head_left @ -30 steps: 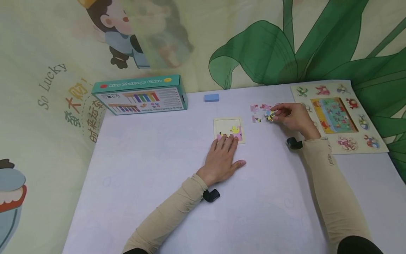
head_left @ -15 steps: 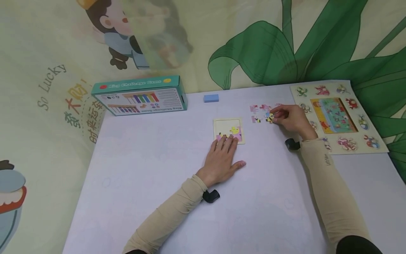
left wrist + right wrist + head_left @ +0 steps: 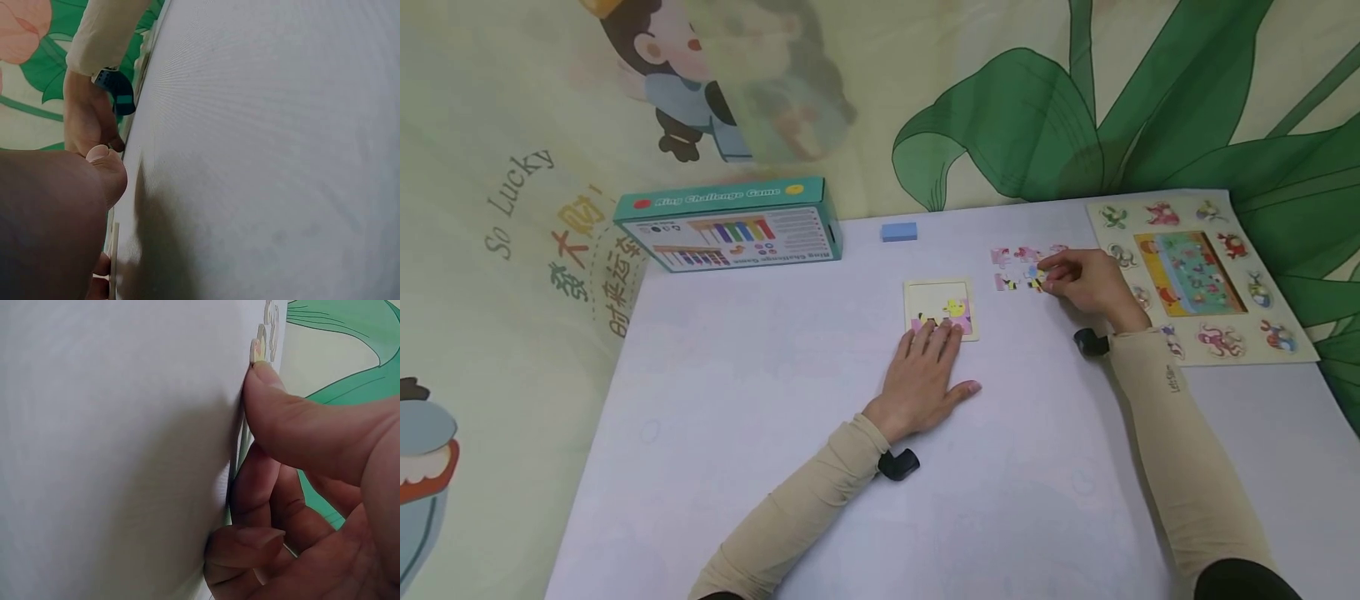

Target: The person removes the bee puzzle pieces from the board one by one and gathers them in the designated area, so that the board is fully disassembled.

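Observation:
My left hand (image 3: pixel 921 383) lies flat with its fingers spread, their tips resting on the lower edge of a small square puzzle board (image 3: pixel 928 292). Pink and yellow pieces sit in the board's lower part, partly covered by those fingers. To the right lies a group of loose jigsaw pieces (image 3: pixel 1002 257) in rows. At their right side my right hand (image 3: pixel 1090 283) pinches a puzzle piece (image 3: pixel 1036 275) with a yellow and black print, low against the table. In the right wrist view the thumb presses the edge of this puzzle piece (image 3: pixel 255 351); the index fingertip is hidden.
A large picture board (image 3: pixel 1217 340) with animal figures lies at the right, partly under the right forearm. At the back stand a blue block (image 3: pixel 899 232) and a Ring Challenge Game box (image 3: pixel 730 229). A printed cloth backdrop (image 3: pixel 865 100) rises behind the white table (image 3: pixel 737 375).
My right hand has shifted slightly left and toward me, staying at the same puzzle piece. The left hand has kept its place on the puzzle board.

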Motion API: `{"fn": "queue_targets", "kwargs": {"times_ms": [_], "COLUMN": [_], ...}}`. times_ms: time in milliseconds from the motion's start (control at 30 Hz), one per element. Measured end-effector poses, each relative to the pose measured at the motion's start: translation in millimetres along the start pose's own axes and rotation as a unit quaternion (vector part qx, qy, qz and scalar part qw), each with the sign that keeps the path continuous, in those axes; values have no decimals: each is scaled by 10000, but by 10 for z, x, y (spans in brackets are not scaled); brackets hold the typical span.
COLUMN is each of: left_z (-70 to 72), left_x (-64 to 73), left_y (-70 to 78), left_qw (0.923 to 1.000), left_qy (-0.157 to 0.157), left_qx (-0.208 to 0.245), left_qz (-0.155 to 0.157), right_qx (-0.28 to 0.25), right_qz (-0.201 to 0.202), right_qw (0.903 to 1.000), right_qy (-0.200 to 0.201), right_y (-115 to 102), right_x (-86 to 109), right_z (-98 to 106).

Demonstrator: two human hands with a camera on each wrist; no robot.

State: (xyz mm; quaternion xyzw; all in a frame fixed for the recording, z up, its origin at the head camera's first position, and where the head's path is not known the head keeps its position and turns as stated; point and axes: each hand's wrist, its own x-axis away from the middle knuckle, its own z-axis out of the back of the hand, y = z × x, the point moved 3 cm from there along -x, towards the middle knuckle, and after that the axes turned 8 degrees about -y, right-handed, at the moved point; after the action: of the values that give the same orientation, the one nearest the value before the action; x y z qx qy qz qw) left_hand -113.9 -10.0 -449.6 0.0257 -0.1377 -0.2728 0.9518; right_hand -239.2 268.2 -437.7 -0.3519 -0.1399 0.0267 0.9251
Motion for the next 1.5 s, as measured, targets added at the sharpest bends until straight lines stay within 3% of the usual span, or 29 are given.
{"fn": "queue_targets", "kwargs": {"times_ms": [333, 533, 667, 867, 1100, 1500], "left_z": [-27, -26, -17, -10, -10, -3], "left_x": [-6, -7, -8, -10, -1, -2], "left_y": [5, -1, -2, -1, 2, 3], "left_qw": [10000, 10000, 10000, 10000, 9998, 9998], "left_qy": [-75, -43, 20, 3, -86, -133], "left_qx": [-2, 0, 9, -75, -131, -109], "left_qz": [19, 24, 21, 59, 93, 91], "right_qx": [-78, -149, -100, -15, -7, 301], "right_qz": [133, 529, 883, 1203, 1309, 1257], "right_qw": [9999, 9984, 9960, 9925, 9896, 9863], "right_qy": [44, 101, 71, -220, -594, -1026], "right_y": [-18, -228, -378, -529, -659, -811], "right_x": [37, 55, 24, -43, -72, -61], "right_z": [27, 25, -82, -327, -517, -664]}}
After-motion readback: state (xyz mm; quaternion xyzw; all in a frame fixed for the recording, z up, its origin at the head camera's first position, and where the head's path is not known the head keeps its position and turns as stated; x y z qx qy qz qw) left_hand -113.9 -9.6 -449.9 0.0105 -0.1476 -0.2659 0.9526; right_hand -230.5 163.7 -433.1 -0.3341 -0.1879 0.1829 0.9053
